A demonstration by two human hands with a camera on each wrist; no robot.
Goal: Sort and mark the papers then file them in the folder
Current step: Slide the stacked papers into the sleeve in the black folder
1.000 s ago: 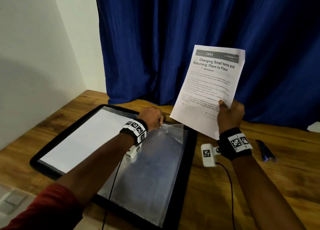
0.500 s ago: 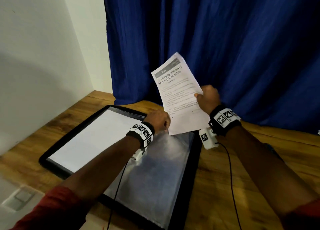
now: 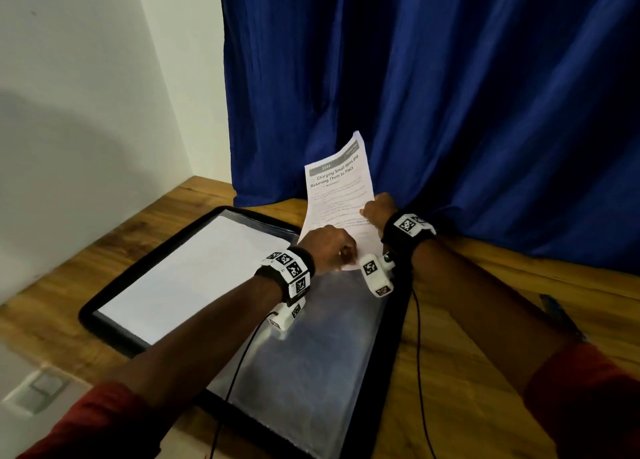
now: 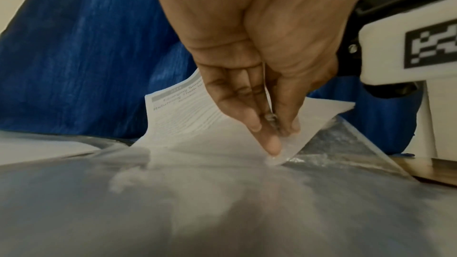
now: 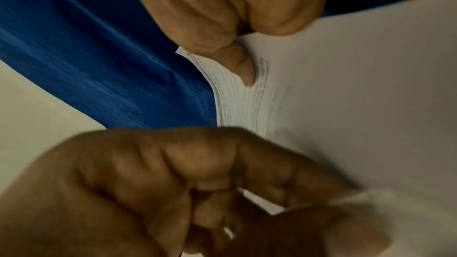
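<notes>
A black folder (image 3: 388, 348) lies open on the wooden table, with a white sheet (image 3: 194, 271) in its left half and a clear plastic sleeve (image 3: 318, 354) on its right half. My right hand (image 3: 375, 211) pinches a printed paper (image 3: 341, 195) by its right edge and holds it upright, its lower end at the sleeve's top edge. My left hand (image 3: 332, 249) pinches the sleeve's top edge (image 4: 274, 153) between thumb and fingers, lifting it just in front of the paper (image 4: 183, 112). In the right wrist view the thumb lies on the paper (image 5: 333, 95).
A blue curtain (image 3: 450, 95) hangs close behind the table's far edge. A blue pen (image 3: 557, 311) lies on the wood to the right of the folder. A white wall (image 3: 86, 95) stands at the left. Cables run from both wrist cameras across the folder and table.
My right hand has swung the paper left and down from high on the right to the sleeve's top edge. My left hand has stayed on the sleeve's top edge.
</notes>
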